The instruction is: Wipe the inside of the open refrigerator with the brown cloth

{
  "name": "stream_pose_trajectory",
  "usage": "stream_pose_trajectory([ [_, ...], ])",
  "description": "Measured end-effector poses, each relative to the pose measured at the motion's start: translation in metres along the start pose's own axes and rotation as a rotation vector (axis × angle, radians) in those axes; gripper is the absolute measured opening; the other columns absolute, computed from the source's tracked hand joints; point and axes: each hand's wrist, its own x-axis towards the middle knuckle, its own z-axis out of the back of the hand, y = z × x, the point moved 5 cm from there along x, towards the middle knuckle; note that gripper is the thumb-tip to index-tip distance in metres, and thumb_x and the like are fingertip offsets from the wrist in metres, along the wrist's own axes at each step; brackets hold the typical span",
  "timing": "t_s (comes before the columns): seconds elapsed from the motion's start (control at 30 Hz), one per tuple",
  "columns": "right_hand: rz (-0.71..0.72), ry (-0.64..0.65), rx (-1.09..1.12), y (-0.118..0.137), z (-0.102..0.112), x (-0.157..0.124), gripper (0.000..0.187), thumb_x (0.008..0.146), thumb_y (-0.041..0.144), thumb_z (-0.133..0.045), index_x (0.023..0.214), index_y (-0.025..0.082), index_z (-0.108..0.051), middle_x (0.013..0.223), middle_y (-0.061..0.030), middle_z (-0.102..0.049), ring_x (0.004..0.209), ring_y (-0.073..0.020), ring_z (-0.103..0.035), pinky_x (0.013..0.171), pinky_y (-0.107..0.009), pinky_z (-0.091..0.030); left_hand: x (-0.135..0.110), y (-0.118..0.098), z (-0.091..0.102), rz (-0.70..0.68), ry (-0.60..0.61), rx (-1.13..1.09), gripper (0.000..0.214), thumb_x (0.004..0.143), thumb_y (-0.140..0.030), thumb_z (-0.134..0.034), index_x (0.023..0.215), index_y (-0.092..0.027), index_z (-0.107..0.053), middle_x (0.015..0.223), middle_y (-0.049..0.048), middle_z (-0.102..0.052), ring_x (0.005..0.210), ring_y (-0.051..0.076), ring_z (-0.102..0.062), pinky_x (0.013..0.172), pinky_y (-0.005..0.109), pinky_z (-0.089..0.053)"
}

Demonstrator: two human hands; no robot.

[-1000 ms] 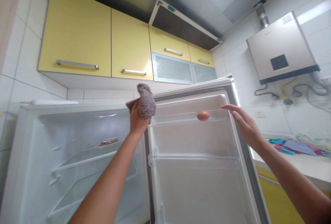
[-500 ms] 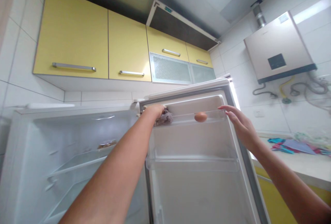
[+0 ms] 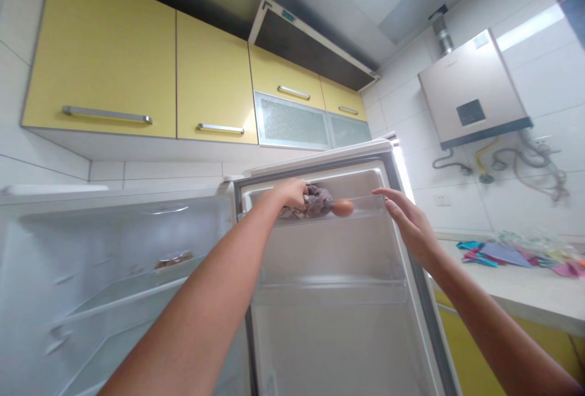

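Note:
The fridge door stands open in front of me. My left hand is closed on a grey cloth inside the door's top shelf. The cloth lies against a brown egg in that shelf. My right hand is open, its fingers stretched along the door's right edge beside the top shelf. A second door shelf below holds nothing that I can see.
The fridge interior on the left has glass shelves, one with a small brown item. Yellow wall cabinets hang above. A water heater is on the right wall over a counter with coloured cloths.
My left hand carried the cloth from above the fridge edge into the door's top shelf, then slid it right until it met the egg. The right hand stayed on the door edge.

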Motion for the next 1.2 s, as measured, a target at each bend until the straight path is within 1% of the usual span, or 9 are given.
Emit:
stream_pose_trajectory([
  [0.2, 0.01, 0.0, 0.024, 0.002, 0.0, -0.001, 0.046, 0.092, 0.059, -0.045, 0.12, 0.028, -0.064, 0.129, -0.0056, -0.067, 0.123, -0.0294, -0.059, 0.101, -0.045, -0.047, 0.013, -0.028, 0.009, -0.05, -0.046, 0.001, 0.036, 0.057, -0.035, -0.067, 0.089, -0.023, -0.077, 0.089, 0.0055, -0.077, 0.078, 0.021, -0.065, 0.065, 0.028, -0.044],
  [0.33, 0.014, -0.003, 0.05, 0.001, -0.001, -0.001, 0.045, 0.092, 0.057, -0.046, 0.122, 0.028, -0.064, 0.127, -0.0058, -0.068, 0.122, -0.0279, -0.06, 0.103, -0.045, -0.047, 0.023, -0.048, 0.014, -0.064, -0.049, -0.022, 0.034, 0.057, -0.036, -0.069, 0.087, -0.022, -0.077, 0.085, 0.0062, -0.077, 0.074, 0.02, -0.065, 0.063, 0.028, -0.043],
  [0.43, 0.041, -0.01, 0.067, -0.002, -0.003, -0.001, 0.044, 0.093, 0.055, -0.048, 0.124, 0.028, -0.064, 0.13, -0.0057, -0.067, 0.125, -0.0263, -0.059, 0.107, -0.045, -0.045, 0.031, -0.065, 0.017, -0.1, -0.057, -0.047, 0.03, 0.057, -0.034, -0.069, 0.083, -0.02, -0.077, 0.081, 0.0071, -0.075, 0.072, 0.021, -0.063, 0.063, 0.029, -0.043],
  [0.53, 0.101, -0.016, 0.076, -0.004, -0.004, 0.0, 0.039, 0.094, 0.053, -0.048, 0.119, 0.03, -0.068, 0.134, -0.0047, -0.065, 0.13, -0.025, -0.056, 0.112, -0.044, -0.041, 0.04, -0.081, 0.02, -0.146, -0.071, -0.096, 0.027, 0.057, -0.032, -0.069, 0.08, -0.02, -0.075, 0.078, 0.006, -0.073, 0.071, 0.02, -0.062, 0.064, 0.03, -0.042],
  [0.7, 0.11, -0.034, 0.024, -0.002, -0.004, 0.001, 0.039, 0.095, 0.053, -0.047, 0.115, 0.029, -0.07, 0.132, -0.006, -0.064, 0.127, -0.0256, -0.057, 0.111, -0.045, -0.042, 0.053, -0.101, 0.023, -0.192, -0.062, -0.238, 0.022, 0.063, -0.027, -0.065, 0.082, -0.019, -0.072, 0.075, 0.0009, -0.069, 0.072, 0.017, -0.06, 0.06, 0.027, -0.041],
  [0.83, 0.128, -0.03, -0.051, 0.0, -0.006, 0.0, 0.038, 0.094, 0.052, -0.049, 0.116, 0.028, -0.069, 0.132, -0.0073, -0.063, 0.126, -0.0263, -0.058, 0.109, -0.046, -0.044, 0.053, -0.104, 0.02, -0.171, -0.012, -0.357, 0.024, 0.069, -0.02, -0.058, 0.089, -0.019, -0.071, 0.079, -0.0019, -0.068, 0.073, 0.014, -0.061, 0.06, 0.022, -0.043],
  [0.97, 0.167, -0.036, -0.147, 0.001, -0.008, -0.001, 0.035, 0.095, 0.047, -0.049, 0.118, 0.027, -0.066, 0.132, -0.0082, -0.062, 0.126, -0.0266, -0.058, 0.106, -0.045, -0.047, 0.049, -0.103, 0.016, -0.139, 0.021, -0.405, 0.029, 0.074, -0.02, -0.054, 0.098, -0.019, -0.07, 0.09, -0.0006, -0.071, 0.077, 0.013, -0.062, 0.063, 0.021, -0.047],
  [1.1, 0.215, -0.018, -0.202, 0.003, -0.009, -0.001, 0.034, 0.094, 0.041, -0.05, 0.122, 0.027, -0.063, 0.133, -0.009, -0.061, 0.125, -0.0275, -0.058, 0.105, -0.046, -0.049, 0.049, -0.099, 0.015, -0.088, 0.053, -0.352, 0.03, 0.069, -0.019, -0.059, 0.096, -0.017, -0.071, 0.091, 0.0032, -0.073, 0.079, 0.017, -0.064, 0.065, 0.024, -0.049],
  [1.2, 0.235, -0.007, -0.22, 0.004, -0.008, -0.001, 0.034, 0.093, 0.039, -0.05, 0.124, 0.028, -0.061, 0.134, -0.0096, -0.06, 0.125, -0.0286, -0.058, 0.103, -0.047, -0.05, 0.046, -0.088, 0.013, -0.058, 0.088, -0.293, 0.034, 0.066, -0.017, -0.061, 0.099, -0.018, -0.072, 0.095, 0.0046, -0.075, 0.08, 0.019, -0.065, 0.067, 0.026, -0.05],
])
